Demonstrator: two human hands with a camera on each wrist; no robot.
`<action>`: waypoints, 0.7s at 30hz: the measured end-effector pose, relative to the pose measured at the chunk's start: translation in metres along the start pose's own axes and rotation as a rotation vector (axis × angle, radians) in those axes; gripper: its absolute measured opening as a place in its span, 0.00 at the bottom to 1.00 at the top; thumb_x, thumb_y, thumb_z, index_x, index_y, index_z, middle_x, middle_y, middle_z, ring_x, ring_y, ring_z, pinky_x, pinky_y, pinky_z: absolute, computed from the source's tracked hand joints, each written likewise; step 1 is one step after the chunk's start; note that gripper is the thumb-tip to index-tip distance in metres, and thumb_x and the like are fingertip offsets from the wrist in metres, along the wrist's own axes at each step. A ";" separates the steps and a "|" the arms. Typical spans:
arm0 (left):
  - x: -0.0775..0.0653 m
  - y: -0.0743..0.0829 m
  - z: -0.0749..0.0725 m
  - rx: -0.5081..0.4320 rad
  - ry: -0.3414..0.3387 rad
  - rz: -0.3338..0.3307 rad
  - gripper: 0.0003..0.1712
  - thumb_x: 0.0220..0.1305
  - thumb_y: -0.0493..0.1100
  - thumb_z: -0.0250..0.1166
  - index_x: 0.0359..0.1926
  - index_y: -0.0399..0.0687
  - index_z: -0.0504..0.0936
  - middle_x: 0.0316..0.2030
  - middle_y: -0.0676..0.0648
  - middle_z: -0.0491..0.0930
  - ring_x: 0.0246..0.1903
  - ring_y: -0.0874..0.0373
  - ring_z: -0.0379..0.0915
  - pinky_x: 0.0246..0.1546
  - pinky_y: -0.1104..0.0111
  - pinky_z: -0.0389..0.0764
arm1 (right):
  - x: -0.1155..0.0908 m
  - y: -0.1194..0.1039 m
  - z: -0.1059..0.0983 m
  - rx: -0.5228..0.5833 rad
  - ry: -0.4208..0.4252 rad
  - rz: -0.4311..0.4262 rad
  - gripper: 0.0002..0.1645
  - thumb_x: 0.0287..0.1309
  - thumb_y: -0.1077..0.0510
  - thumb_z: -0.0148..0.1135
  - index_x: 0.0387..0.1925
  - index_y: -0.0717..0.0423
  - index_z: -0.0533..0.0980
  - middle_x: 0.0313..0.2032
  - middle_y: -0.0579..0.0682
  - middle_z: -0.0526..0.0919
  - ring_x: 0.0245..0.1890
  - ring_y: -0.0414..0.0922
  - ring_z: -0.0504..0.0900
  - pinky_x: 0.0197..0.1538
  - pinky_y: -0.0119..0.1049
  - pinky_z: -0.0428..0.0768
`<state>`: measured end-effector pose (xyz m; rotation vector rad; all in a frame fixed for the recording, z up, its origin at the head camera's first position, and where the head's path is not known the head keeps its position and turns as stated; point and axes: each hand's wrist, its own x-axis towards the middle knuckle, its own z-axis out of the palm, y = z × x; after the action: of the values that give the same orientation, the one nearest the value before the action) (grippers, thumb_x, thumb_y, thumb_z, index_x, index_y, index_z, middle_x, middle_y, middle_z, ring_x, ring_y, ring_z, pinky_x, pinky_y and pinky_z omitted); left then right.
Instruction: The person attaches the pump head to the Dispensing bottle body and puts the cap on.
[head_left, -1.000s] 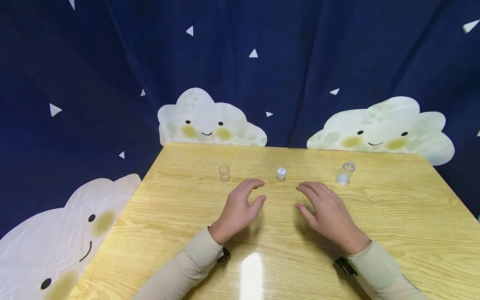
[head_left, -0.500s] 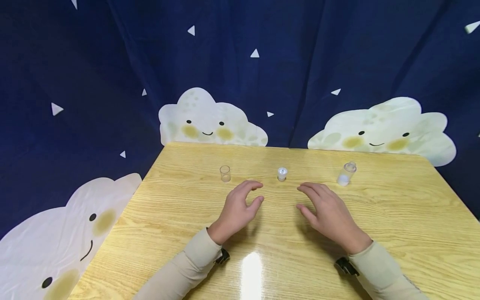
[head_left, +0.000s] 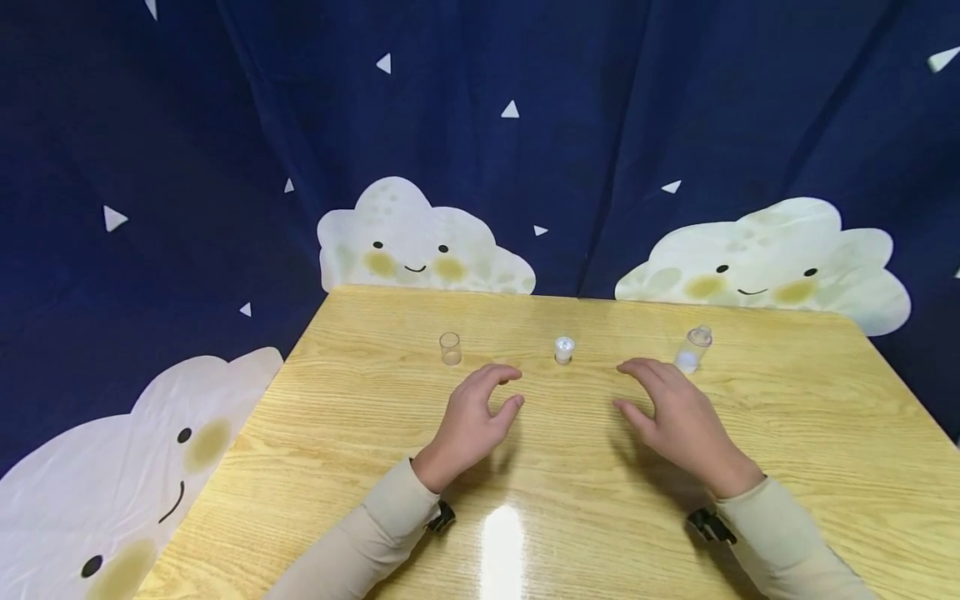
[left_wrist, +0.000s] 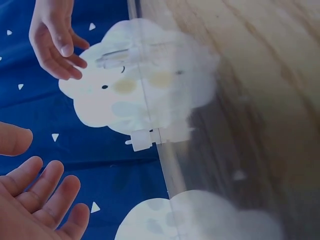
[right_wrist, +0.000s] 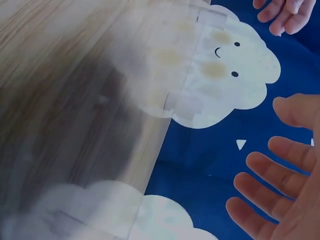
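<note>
My left hand [head_left: 467, 423] hovers over the table with thumb and fingers apart, holding nothing. A small clear open-ended cylinder [head_left: 451, 350] stands just beyond it, to the left. My right hand [head_left: 684, 421] is also held above the table, fingers loosely bent around nothing. Close past its knuckles a clear bottle [head_left: 692, 350] with a narrower top and a whitish lower part stands, its base partly hidden by the hand. Between these two objects stands a small white piece [head_left: 564, 350] with a round, wider top. The left wrist view shows this white piece [left_wrist: 141, 140] near the table's far edge.
The wooden table [head_left: 570, 483] has a glossy top with a bright reflection near the front. A dark blue curtain [head_left: 465, 100] with smiling clouds and white triangles hangs right behind it and along the left side. A dark strap device [head_left: 711, 525] sits at the right wrist.
My right hand has shifted to the right, nearer the clear bottle. My left hand has drifted very slightly left. The three objects have stayed in place.
</note>
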<state>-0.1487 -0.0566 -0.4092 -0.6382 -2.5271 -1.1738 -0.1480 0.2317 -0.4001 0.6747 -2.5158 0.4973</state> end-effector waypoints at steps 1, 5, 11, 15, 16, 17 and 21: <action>0.000 0.000 0.000 0.000 0.000 -0.001 0.16 0.66 0.42 0.64 0.54 0.47 0.80 0.54 0.48 0.82 0.53 0.52 0.79 0.54 0.57 0.80 | 0.000 0.002 0.000 0.005 -0.002 0.008 0.27 0.51 0.58 0.74 0.53 0.61 0.77 0.52 0.59 0.82 0.53 0.57 0.80 0.53 0.54 0.80; 0.000 0.001 0.000 -0.014 0.003 0.002 0.16 0.66 0.41 0.64 0.54 0.46 0.80 0.53 0.47 0.82 0.53 0.49 0.79 0.54 0.56 0.80 | -0.002 0.009 -0.002 0.002 -0.007 0.037 0.26 0.52 0.59 0.73 0.53 0.60 0.77 0.51 0.58 0.83 0.51 0.57 0.81 0.51 0.54 0.80; 0.000 0.000 0.001 -0.006 0.003 -0.006 0.17 0.65 0.41 0.65 0.54 0.47 0.80 0.53 0.47 0.83 0.53 0.52 0.78 0.55 0.57 0.79 | -0.003 0.023 -0.009 0.010 0.010 0.073 0.26 0.52 0.60 0.73 0.53 0.61 0.76 0.49 0.59 0.83 0.49 0.58 0.81 0.48 0.56 0.79; 0.000 -0.001 0.001 0.003 -0.002 -0.013 0.16 0.66 0.42 0.64 0.54 0.47 0.80 0.53 0.48 0.82 0.53 0.53 0.78 0.55 0.57 0.79 | -0.004 0.032 -0.016 0.016 -0.004 0.116 0.26 0.54 0.60 0.72 0.54 0.63 0.76 0.49 0.62 0.82 0.49 0.60 0.81 0.48 0.58 0.78; 0.000 -0.001 0.000 0.002 -0.004 -0.015 0.16 0.66 0.42 0.64 0.54 0.47 0.80 0.54 0.48 0.82 0.54 0.52 0.78 0.55 0.57 0.79 | -0.005 0.035 -0.017 0.015 -0.012 0.128 0.26 0.54 0.60 0.71 0.54 0.63 0.76 0.50 0.63 0.82 0.48 0.61 0.81 0.47 0.59 0.78; 0.000 -0.001 0.000 0.001 -0.006 -0.016 0.16 0.66 0.42 0.64 0.54 0.47 0.80 0.54 0.48 0.82 0.54 0.52 0.78 0.55 0.57 0.79 | -0.005 0.037 -0.019 0.010 -0.017 0.139 0.26 0.55 0.60 0.71 0.54 0.64 0.76 0.50 0.63 0.82 0.48 0.61 0.81 0.46 0.59 0.78; -0.001 -0.002 -0.001 0.007 -0.013 -0.016 0.17 0.66 0.42 0.64 0.55 0.47 0.80 0.54 0.48 0.82 0.54 0.51 0.78 0.55 0.57 0.79 | -0.005 0.047 -0.023 -0.007 -0.044 0.179 0.25 0.56 0.59 0.71 0.54 0.64 0.76 0.49 0.66 0.83 0.45 0.62 0.82 0.42 0.60 0.78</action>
<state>-0.1484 -0.0588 -0.4100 -0.6272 -2.5505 -1.1700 -0.1612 0.2819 -0.3947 0.4639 -2.6322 0.5410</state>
